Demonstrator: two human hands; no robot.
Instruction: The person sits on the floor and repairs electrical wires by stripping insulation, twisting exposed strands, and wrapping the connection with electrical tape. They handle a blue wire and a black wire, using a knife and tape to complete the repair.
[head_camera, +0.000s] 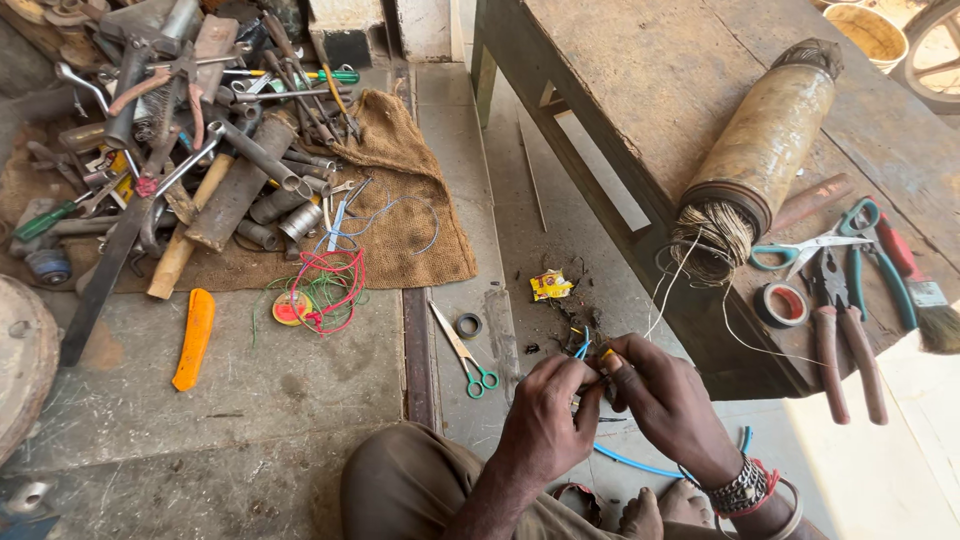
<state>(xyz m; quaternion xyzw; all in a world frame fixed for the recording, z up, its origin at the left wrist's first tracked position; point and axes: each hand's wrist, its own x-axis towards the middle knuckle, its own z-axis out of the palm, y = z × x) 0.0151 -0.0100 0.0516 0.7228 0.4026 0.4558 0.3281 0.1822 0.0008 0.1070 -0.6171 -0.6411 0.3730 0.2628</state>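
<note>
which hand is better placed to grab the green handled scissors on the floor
Left, probably. The left hand is next to the small green-handled scissors; the right hand sits farther away. Both pinch the wires.

Thin blue insulated wire (630, 463): flexible, plastic-sheathed. One end rises in a short curl at (583, 345), pinched between both sets of fingertips; the rest runs low behind the wrists in a shallow curve, a further bit showing near the bracelet side. Small yellow piece (607, 354), kind not clear, sits at the pinch point, mostly covered by fingers.
</note>
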